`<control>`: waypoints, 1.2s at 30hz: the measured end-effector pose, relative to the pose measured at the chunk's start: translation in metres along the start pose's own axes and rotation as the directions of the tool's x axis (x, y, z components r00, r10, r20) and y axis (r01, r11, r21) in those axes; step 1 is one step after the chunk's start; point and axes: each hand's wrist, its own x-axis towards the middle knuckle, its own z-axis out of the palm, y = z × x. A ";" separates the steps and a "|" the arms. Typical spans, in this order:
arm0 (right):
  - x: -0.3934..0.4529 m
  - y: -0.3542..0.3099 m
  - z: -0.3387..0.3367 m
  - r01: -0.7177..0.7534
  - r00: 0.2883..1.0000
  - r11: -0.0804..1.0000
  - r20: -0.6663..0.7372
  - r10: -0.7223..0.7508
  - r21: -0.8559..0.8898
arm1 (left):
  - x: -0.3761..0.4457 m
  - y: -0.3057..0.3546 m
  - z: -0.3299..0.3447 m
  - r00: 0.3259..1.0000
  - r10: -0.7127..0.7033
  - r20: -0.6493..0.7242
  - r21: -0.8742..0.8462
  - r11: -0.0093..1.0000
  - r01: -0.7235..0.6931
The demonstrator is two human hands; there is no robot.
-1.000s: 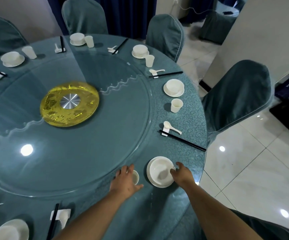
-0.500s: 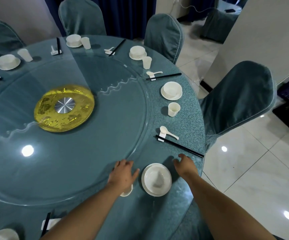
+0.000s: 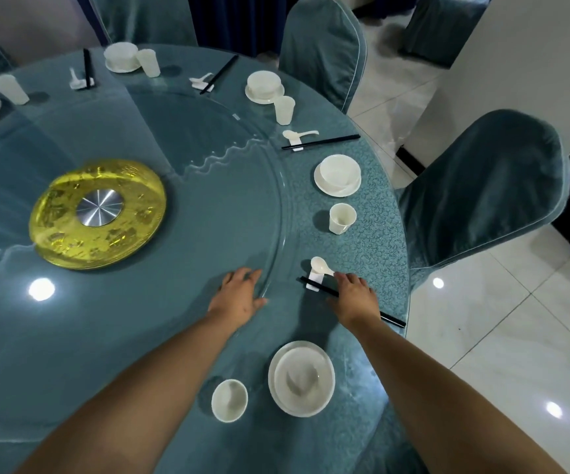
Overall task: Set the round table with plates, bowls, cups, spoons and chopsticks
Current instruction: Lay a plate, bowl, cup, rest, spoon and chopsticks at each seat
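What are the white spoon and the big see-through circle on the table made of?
The spoon looks like glazed white ceramic, smooth and a little shiny, though it could be plastic. The big turning disc looks like clear glass: the teal cloth shows through it and a ceiling light reflects off it.

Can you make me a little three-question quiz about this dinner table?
1. True or false: the right hand is at the black chopsticks.
2. What sits nearest the person: A) the yellow disc, B) the cup beside the plate, C) the chair?
3. Fill in: the left hand rests flat on the glass ____.

Key: 1 true; 2 B; 3 turntable.
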 end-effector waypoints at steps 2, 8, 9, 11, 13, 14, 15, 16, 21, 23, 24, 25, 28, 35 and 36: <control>0.008 0.009 0.002 -0.003 1.000 0.999 -0.001 0.003 -0.049 | 0.020 0.021 0.002 0.994 0.099 0.049 0.018 0.995 -0.100; 0.012 0.039 0.015 0.052 0.999 0.989 0.004 -0.052 -0.140 | 0.072 0.067 0.004 0.953 0.273 0.130 0.128 0.949 -0.289; 0.012 0.043 0.017 0.066 0.998 0.987 0.008 -0.065 -0.149 | 0.077 0.072 0.005 0.941 0.311 0.133 0.145 0.933 -0.329; 0.012 0.051 0.020 0.081 0.997 0.983 0.018 -0.079 -0.162 | 0.088 0.079 0.006 0.914 0.377 0.149 0.154 0.904 -0.398; 0.012 0.056 0.023 0.098 0.995 0.981 0.023 -0.095 -0.168 | 0.094 0.081 0.008 0.896 0.410 0.171 0.153 0.887 -0.436; 0.012 0.058 0.024 0.102 0.995 0.980 0.024 -0.100 -0.169 | 0.095 0.081 0.010 0.890 0.418 0.183 0.158 0.880 -0.447; 0.012 0.059 0.025 0.106 0.994 0.980 0.023 -0.104 -0.167 | 0.097 0.081 0.011 0.885 0.424 0.192 0.167 0.874 -0.456; 0.013 0.060 0.026 0.112 0.994 0.980 0.018 -0.110 -0.166 | 0.098 0.080 0.013 0.881 0.432 0.193 0.174 0.869 -0.464; 0.014 0.063 0.029 0.139 0.990 0.976 -0.014 -0.143 -0.168 | 0.102 0.082 0.021 0.870 0.468 0.154 0.151 0.859 -0.489; 0.015 0.064 0.030 0.140 0.989 0.976 -0.021 -0.146 -0.164 | 0.105 0.084 0.022 0.854 0.497 0.152 0.158 0.841 -0.518; 0.015 0.064 0.030 0.139 0.989 0.977 -0.023 -0.145 -0.162 | 0.106 0.085 0.023 0.845 0.513 0.152 0.163 0.830 -0.534; 0.016 0.064 0.030 0.137 0.989 0.978 -0.024 -0.143 -0.159 | 0.108 0.087 0.023 0.836 0.526 0.154 0.164 0.821 -0.547; 0.016 0.065 0.030 0.140 0.989 0.978 -0.030 -0.146 -0.152 | 0.111 0.090 0.025 0.825 0.543 0.153 0.160 0.811 -0.563; 0.012 0.066 0.030 0.151 0.987 0.975 -0.030 -0.158 -0.161 | 0.106 0.087 0.029 0.819 0.562 0.119 0.171 0.801 -0.574; 0.010 0.065 0.030 0.155 0.987 0.973 -0.024 -0.161 -0.170 | 0.104 0.087 0.030 0.821 0.558 0.121 0.171 0.803 -0.571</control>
